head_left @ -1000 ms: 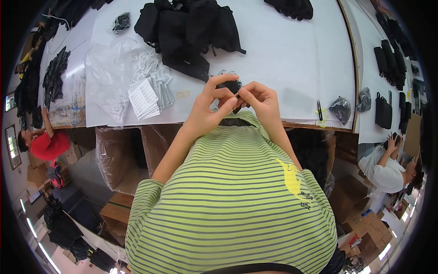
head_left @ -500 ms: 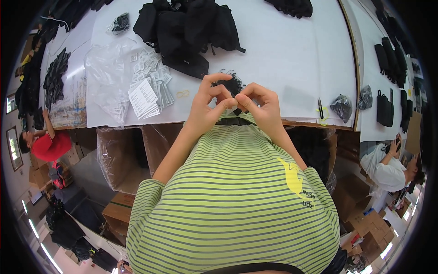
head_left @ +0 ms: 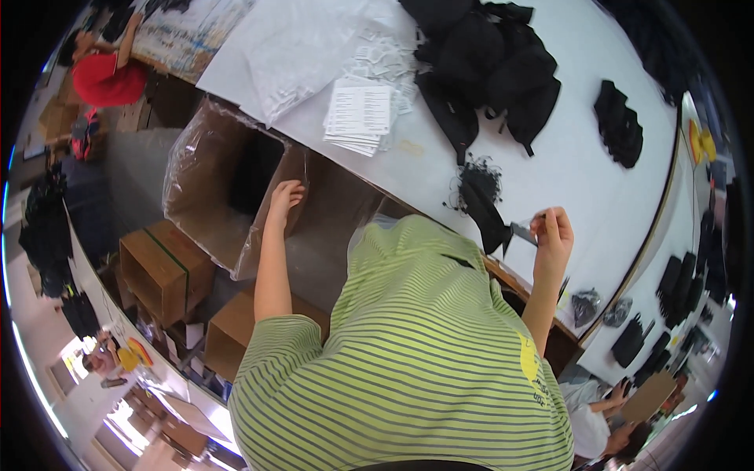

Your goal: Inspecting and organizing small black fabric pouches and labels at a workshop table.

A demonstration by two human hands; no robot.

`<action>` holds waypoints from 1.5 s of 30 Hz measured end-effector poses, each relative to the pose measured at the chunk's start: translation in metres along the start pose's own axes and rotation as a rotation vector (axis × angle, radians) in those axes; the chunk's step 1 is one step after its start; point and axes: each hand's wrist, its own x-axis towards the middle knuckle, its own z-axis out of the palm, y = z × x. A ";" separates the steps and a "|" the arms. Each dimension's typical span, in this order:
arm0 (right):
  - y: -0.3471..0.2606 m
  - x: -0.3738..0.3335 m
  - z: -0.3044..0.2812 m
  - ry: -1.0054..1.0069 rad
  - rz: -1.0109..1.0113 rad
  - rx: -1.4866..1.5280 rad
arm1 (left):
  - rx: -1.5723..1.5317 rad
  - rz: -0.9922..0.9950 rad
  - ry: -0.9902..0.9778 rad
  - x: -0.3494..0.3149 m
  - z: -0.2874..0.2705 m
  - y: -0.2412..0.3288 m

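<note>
My left hand [head_left: 286, 199] is held out by the plastic-lined cardboard box [head_left: 206, 177] below the table edge; its fingers are loosely bent and apart, with nothing seen in them. Over the table's front edge, my right hand [head_left: 553, 230] is raised with fingertips pinched together beside a dark flat strip. Whether it grips that strip is too small to tell. To its left lies a black fabric piece [head_left: 485, 217], reaching over the table edge. A tangle of thin black cords [head_left: 481, 179] touches its far end.
Black bags [head_left: 491, 67] are heaped on the white table [head_left: 581, 177]. A stack of printed white cards [head_left: 358, 111] and a clear plastic bag [head_left: 292, 49] lie to the left. Cardboard boxes [head_left: 165, 271] stand on the floor. A person in red [head_left: 107, 78] is at far left.
My hands, earlier pinched together over the black cords, have parted: left out toward the box, right to the right. My body and view have turned left.
</note>
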 end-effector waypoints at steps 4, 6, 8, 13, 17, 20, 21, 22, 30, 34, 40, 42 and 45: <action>0.006 0.010 0.011 -0.019 0.084 -0.091 | 0.679 0.130 0.499 0.072 -0.077 -0.081; 0.022 0.013 0.016 0.035 0.178 -0.116 | 0.968 0.067 0.707 0.079 -0.071 -0.079; 0.034 0.013 0.019 0.022 0.210 -0.161 | 0.963 0.124 0.656 0.101 -0.071 -0.079; 0.059 0.002 0.038 -0.068 0.254 -0.303 | 1.150 -0.016 0.524 0.137 -0.077 -0.079; 0.066 -0.010 0.037 -0.092 0.287 -0.378 | 1.254 0.123 0.425 0.128 -0.066 -0.097; 0.072 -0.008 0.041 -0.094 0.294 -0.329 | 1.283 0.230 0.437 0.116 -0.057 -0.119; 0.070 -0.008 0.044 -0.096 0.298 -0.345 | 1.279 0.286 0.429 0.112 -0.054 -0.125; 0.069 -0.007 0.048 -0.099 0.302 -0.361 | 1.275 0.274 0.439 0.105 -0.048 -0.130; 0.067 0.000 0.062 -0.213 0.317 -0.320 | 1.294 0.244 0.281 0.064 0.000 -0.149; 0.068 -0.003 0.058 -0.240 0.354 -0.323 | 1.276 0.258 0.232 0.046 0.031 -0.161; 0.069 -0.003 0.041 -0.252 0.328 -0.264 | 1.285 0.222 0.104 0.010 0.078 -0.188; 0.070 -0.005 0.030 -0.246 0.327 -0.249 | 1.282 0.223 0.078 -0.001 0.091 -0.193; 0.071 -0.008 0.014 -0.237 0.315 -0.234 | 1.301 0.224 -0.005 -0.019 0.109 -0.193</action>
